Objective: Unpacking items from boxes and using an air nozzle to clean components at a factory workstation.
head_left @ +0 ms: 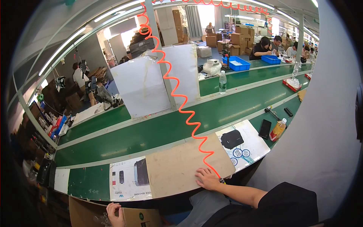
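My right hand (207,178) lies palm down on the near edge of a bare brown cardboard sheet (181,162) that covers the workbench in front of me. An orange coiled cord (177,100) hangs from overhead, and its lower end (221,181) sits right by my right wrist. My left hand (115,214) is low at the frame's bottom edge, with its fingers curled over the top edge of a brown cardboard box (132,217) below the bench. Something clear and small sits beside that hand, too blurred to identify.
Printed white sheets (128,178) (245,145) flank the cardboard, the right one bearing a black object (231,139). A black phone (264,129) and an orange-drink bottle (278,129) stand to the right. Beyond run green conveyor belts (151,130), white panels, a water bottle (223,83), blue bins and seated workers.
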Available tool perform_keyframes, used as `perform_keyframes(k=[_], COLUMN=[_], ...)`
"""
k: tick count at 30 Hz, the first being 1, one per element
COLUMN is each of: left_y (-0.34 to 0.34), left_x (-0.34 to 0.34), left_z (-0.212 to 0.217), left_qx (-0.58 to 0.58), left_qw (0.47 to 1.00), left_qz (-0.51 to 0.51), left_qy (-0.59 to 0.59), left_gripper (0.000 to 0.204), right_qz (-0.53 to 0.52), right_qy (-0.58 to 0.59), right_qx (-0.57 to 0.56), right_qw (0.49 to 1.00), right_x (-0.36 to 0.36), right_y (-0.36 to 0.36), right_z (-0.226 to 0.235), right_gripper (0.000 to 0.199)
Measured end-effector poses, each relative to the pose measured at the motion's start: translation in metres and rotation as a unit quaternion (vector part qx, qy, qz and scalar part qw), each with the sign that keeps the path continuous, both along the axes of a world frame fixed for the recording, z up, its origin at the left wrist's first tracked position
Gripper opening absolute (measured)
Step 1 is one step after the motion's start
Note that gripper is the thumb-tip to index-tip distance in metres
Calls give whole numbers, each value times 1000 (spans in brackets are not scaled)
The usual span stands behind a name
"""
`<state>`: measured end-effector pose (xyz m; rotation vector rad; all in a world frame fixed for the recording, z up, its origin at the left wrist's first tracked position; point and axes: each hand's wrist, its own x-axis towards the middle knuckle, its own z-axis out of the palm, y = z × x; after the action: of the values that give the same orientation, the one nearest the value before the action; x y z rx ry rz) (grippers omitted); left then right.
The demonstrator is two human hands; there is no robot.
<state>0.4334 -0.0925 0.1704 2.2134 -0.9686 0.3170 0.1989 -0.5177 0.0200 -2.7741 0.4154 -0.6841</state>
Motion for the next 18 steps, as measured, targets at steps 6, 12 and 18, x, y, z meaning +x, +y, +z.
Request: perform_keyframes(k=[6, 12, 18], left_y=[-2, -6, -4], left_x=[-1, -3, -3], left_z=[4, -5, -7], left_qx=[8, -24, -35], left_qw=[1000, 999, 998], left_qz=[0, 21, 27], left_qy=[3, 22, 39], left_gripper=[14, 12, 14], right_qz=[-2, -4, -5], right_qy=[-6, -9, -13], right_qx=[-5, -1, 2], right_qw=[1000, 1000, 1000], right_x=[1, 1, 1], right_y=[0, -1, -1], right_z=[1, -4, -5], right_gripper=[32, 33, 32])
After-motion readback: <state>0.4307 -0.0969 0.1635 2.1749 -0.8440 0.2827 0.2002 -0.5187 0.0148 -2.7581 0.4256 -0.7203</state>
